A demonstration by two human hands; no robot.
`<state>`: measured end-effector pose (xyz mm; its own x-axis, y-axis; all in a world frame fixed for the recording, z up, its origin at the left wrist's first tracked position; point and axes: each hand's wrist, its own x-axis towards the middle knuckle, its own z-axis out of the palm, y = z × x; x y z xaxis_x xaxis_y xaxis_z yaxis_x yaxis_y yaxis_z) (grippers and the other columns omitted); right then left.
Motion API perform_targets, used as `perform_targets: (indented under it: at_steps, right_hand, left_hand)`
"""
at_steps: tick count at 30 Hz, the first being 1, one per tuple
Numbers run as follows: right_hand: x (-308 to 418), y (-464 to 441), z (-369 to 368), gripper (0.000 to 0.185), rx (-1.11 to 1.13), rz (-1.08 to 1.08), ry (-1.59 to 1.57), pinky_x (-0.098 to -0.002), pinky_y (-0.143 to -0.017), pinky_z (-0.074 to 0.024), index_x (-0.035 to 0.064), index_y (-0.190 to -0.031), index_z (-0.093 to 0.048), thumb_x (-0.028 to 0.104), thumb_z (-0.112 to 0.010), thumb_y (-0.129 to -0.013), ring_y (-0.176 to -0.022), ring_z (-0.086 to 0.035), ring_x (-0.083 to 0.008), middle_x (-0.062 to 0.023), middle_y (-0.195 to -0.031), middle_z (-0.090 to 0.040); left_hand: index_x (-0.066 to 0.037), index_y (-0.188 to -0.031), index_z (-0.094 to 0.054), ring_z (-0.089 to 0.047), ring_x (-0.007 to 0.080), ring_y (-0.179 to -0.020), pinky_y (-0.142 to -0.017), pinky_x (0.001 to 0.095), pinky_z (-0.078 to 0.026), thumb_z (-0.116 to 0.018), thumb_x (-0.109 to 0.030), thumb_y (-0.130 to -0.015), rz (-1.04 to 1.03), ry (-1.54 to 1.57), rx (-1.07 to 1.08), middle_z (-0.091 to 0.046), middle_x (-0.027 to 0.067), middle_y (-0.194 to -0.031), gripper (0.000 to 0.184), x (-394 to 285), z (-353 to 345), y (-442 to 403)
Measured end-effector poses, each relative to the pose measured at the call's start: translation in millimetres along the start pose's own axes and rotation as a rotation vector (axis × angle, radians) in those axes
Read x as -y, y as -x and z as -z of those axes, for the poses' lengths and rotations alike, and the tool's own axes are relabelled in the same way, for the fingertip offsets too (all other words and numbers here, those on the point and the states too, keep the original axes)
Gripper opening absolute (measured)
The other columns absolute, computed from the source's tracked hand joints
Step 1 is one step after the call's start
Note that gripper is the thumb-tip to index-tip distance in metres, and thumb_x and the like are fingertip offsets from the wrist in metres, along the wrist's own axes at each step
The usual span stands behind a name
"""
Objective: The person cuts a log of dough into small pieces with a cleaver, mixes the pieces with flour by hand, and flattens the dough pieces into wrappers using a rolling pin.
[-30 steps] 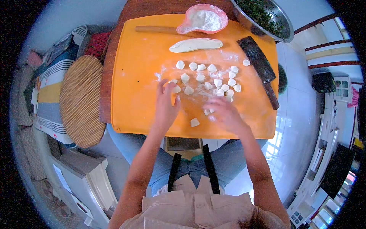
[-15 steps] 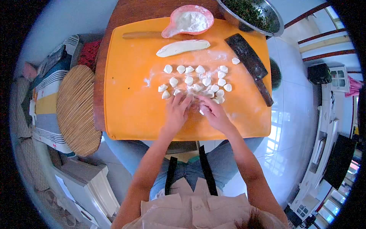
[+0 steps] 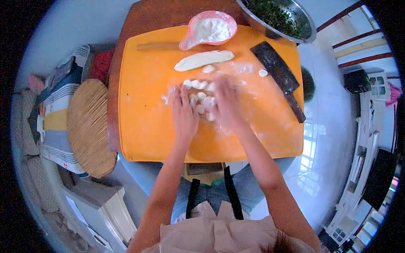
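Dough pieces (image 3: 201, 96) lie in a close cluster on the orange mat (image 3: 147, 126), between your two hands. Your left hand (image 3: 186, 116) is open, its fingers extended away from you along the left side of the cluster, beside the outermost pieces. Your right hand (image 3: 229, 103) is also open, fingers extended along the right side; motion blur covers its fingertips, so you cannot tell exactly which pieces they touch. One loose piece (image 3: 208, 68) sits beyond the cluster, just below the dough log (image 3: 204, 60), which lies crosswise on the mat. A separate piece (image 3: 263, 73) rests at your right, beside the blade of the dark cleaver (image 3: 276, 66); the cleaver lies flat at a slant, handle toward you. Loose flour marks the mat around your work area. At the far side, the rolling pin (image 3: 157, 47) lies partly behind the pink scoop (image 3: 185, 44), which contains white flour (image 3: 211, 28). At far right, the steel bowl (image 3: 312, 30) holds a chopped green mixture (image 3: 274, 14). Wooden table surface (image 3: 139, 19) shows beyond the mat.
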<state>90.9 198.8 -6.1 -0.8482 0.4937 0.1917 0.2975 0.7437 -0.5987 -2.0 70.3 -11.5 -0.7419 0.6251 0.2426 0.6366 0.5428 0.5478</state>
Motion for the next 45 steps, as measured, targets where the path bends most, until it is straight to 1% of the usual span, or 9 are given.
perform_targets:
  at_steps: [5,7,13,19,25,32,35,41,45]
  right_hand:
    - [18.3,56.6,37.3,0.071,0.369,0.221,0.233,-0.0593,-0.106,-0.0098,0.0101,-0.139,-0.030,0.038,-0.060,-0.081,-0.135,-0.017,-0.0380,-0.0148,-0.145,-0.026]
    - [0.6,65.0,49.3,0.069,0.302,0.137,0.326,-0.0597,-0.105,-0.0086,0.0142,-0.140,-0.030,0.037,-0.059,-0.081,-0.135,-0.015,-0.0399,-0.0153,-0.146,-0.023]
    - [-49.9,8.8,46.6,0.073,-0.144,-0.120,0.426,-0.0630,-0.104,-0.0085,0.0099,-0.139,-0.028,0.039,-0.060,-0.080,-0.134,-0.012,-0.0451,-0.0246,-0.144,-0.020]
    - [-42.7,-21.1,16.9,0.072,0.062,-0.041,0.145,-0.0598,-0.105,-0.0128,0.0072,-0.139,-0.028,0.038,-0.058,-0.081,-0.133,-0.015,-0.0430,-0.0217,-0.144,-0.023]
    - [21.0,40.8,20.4,0.058,0.030,0.082,0.032,-0.0616,-0.104,-0.0112,0.0117,-0.130,-0.046,0.039,-0.060,-0.080,-0.134,-0.018,-0.0407,-0.0123,-0.143,-0.030]
    - [14.9,20.1,18.0,0.052,0.186,0.149,0.299,-0.0702,-0.099,-0.0051,0.0265,-0.128,-0.047,0.041,-0.060,-0.080,-0.136,-0.013,-0.0394,-0.0133,-0.147,-0.021]
    - [-1.6,-7.9,22.5,0.063,0.042,-0.019,0.440,-0.0664,-0.102,-0.0066,0.0294,-0.132,-0.044,0.036,-0.068,-0.075,-0.136,-0.014,-0.0383,-0.0122,-0.146,-0.022]
    - [-35.2,30.5,31.6,0.069,-0.168,-0.221,0.190,-0.0631,-0.103,-0.0102,0.0238,-0.138,-0.035,0.040,-0.064,-0.077,-0.136,-0.013,-0.0394,-0.0169,-0.146,-0.020]
    - [-8.6,44.1,18.1,0.070,-0.014,0.027,0.152,-0.0625,-0.103,-0.0124,0.0220,-0.138,-0.035,0.042,-0.063,-0.078,-0.135,-0.015,-0.0398,-0.0147,-0.146,-0.022]
  left_hand:
    - [-0.004,-0.131,-0.040,-0.026,0.0440,-0.129,-0.104,0.0507,-0.025,-0.048,-0.021,-0.088,-0.074,0.378,0.134,-0.027,0.0222,-0.141,0.047,3.1,2.4,-17.0]
    - [-0.008,-0.132,-0.041,-0.022,0.0450,-0.131,-0.104,0.0546,-0.022,-0.050,-0.023,-0.086,-0.348,0.123,0.267,-0.025,0.0204,-0.143,0.049,3.2,19.3,0.8]
    - [-0.024,-0.139,-0.034,-0.008,0.0436,-0.136,-0.105,0.0610,-0.012,-0.054,-0.018,-0.082,-0.382,-0.234,0.496,-0.016,0.0182,-0.148,0.061,-15.1,35.1,40.4]
    - [-0.007,-0.137,-0.033,-0.014,0.0405,-0.135,-0.108,0.0507,-0.016,-0.051,-0.011,-0.083,0.005,0.035,0.043,-0.017,0.0187,-0.147,0.056,15.0,14.5,18.2]
    - [0.002,-0.130,-0.038,-0.040,0.0320,-0.124,-0.103,0.0369,-0.031,-0.044,-0.012,-0.089,-0.003,0.844,0.231,-0.041,0.0214,-0.132,0.044,-24.2,-0.9,-23.0]
    - [-0.008,-0.126,-0.045,-0.039,0.0340,-0.123,-0.101,0.0484,-0.032,-0.054,-0.006,-0.082,-0.252,-0.021,-0.232,-0.045,0.0152,-0.131,0.045,69.5,-16.8,-149.4]
    - [-0.015,-0.128,-0.045,-0.033,0.0301,-0.128,-0.102,0.0562,-0.025,-0.058,-0.012,-0.080,-0.229,-0.482,-0.004,-0.041,0.0103,-0.135,0.049,83.5,-13.1,-169.7]
    - [-0.016,-0.122,-0.052,-0.041,0.0273,-0.120,-0.101,0.0599,-0.026,-0.061,-0.023,-0.080,-0.179,-0.504,0.081,-0.045,0.0087,-0.124,0.043,71.3,24.2,-159.5]
    - [-0.013,-0.115,-0.055,-0.045,0.0263,-0.113,-0.099,0.0559,-0.030,-0.063,-0.026,-0.079,-0.177,-0.534,-0.021,-0.051,0.0097,-0.111,0.039,69.2,19.7,-153.1]
